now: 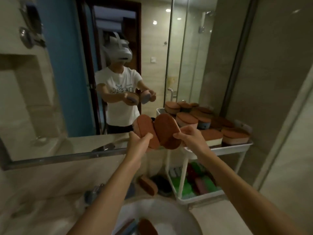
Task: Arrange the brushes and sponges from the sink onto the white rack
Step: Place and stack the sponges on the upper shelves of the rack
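My left hand (139, 143) grips a brown-topped oval sponge (145, 128), held up in front of the mirror. My right hand (190, 137) grips a second, larger brown-topped sponge (166, 131) beside it; the two sponges touch. Both are raised just left of the white rack (237, 147), whose top shelf carries several sponges (213, 134) with brown tops. The rack's lower shelf (201, 195) holds green and red items. Below, the white sink (183, 216) holds another brown sponge (147, 227) and a stick-like handle (125, 225).
A wide mirror (67, 99) on the wall reflects a person with a headset. A brown brush (148, 184) and a dark item (161, 184) lie on the counter behind the sink. The tap (94, 192) stands left of the basin. A glass shower wall (279, 82) is at right.
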`<state>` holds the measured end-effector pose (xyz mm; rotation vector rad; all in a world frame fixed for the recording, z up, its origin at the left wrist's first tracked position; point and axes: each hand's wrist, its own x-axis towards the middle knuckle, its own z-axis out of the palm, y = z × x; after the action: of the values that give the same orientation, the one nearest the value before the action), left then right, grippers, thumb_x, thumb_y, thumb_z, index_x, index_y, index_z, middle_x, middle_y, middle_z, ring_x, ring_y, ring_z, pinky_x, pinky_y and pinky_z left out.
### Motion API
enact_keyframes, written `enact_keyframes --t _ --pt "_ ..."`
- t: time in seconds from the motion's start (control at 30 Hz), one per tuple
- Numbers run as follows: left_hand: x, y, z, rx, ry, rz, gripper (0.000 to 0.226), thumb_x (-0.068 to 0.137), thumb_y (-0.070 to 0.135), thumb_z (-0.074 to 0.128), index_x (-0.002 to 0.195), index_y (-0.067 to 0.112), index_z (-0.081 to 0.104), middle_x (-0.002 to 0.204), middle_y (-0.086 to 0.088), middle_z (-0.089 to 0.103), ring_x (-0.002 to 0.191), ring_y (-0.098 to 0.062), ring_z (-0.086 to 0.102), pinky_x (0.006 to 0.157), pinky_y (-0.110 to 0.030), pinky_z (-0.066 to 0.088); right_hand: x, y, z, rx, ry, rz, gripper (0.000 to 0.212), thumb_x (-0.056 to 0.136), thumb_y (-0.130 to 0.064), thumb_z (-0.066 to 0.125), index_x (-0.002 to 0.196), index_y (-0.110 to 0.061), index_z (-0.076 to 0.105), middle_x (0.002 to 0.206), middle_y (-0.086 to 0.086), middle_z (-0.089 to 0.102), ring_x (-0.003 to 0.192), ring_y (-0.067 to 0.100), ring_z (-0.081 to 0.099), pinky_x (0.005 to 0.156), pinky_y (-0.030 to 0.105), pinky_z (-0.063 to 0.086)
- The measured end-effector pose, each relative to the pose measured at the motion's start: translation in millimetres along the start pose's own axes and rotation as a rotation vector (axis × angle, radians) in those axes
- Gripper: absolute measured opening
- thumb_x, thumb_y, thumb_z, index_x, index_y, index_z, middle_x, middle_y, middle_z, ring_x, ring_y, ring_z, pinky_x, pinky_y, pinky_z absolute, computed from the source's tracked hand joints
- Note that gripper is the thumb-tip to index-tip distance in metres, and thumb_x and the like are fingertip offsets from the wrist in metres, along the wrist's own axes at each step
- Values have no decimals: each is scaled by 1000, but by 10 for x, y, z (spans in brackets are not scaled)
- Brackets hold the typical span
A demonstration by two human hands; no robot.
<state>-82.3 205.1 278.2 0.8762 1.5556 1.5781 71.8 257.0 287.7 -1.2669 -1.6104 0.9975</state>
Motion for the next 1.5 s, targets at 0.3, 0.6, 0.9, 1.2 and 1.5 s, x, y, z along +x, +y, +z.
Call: enact_keyframes --t 0.3,0.6,0.9,1.2,1.5 --pt "494 466 1358 -168 -150 -122 54 88 34 56 135 13 39 131 -6 53 117 -25 53 104 -42 43 970 176 -1406 271 197 95 24 87 -24 62 107 -13 53 111 12 59 92 25 59 64 29 49" --pt "833 582 2243 -432 -251 -276 23 91 24 53 112 15 54 124 -11 58 104 -25 52 96 -42 43 1655 602 -1815 167 143 308 14 89 -26 58 93 -13 55 72 5 50 62 16 44 55 25 35" --pt "1112 414 2215 -520 -305 -327 36 96 21 43 130 12 48 115 -14 60 104 -29 56 93 -45 39 1884 692 -1687 -254 46 149 20 96 -26 44 88 -13 58 75 5 54 60 16 47 49 25 34" --pt "1156 395 2184 -531 -320 -358 40 96 21 43 134 12 46 136 -15 52 127 -32 47 99 -48 37 1773 621 -1580 -671 -9 -157 34 94 -35 47 125 -23 54 126 6 56 109 25 56 89 33 48" --pt "1106 422 2171 -501 -325 -338 40 95 22 41 132 11 47 133 -16 53 118 -31 50 94 -46 39 1819 647 -1565 -892 -198 -224 32 94 -41 42 120 -34 59 128 7 56 114 27 52 96 43 46"
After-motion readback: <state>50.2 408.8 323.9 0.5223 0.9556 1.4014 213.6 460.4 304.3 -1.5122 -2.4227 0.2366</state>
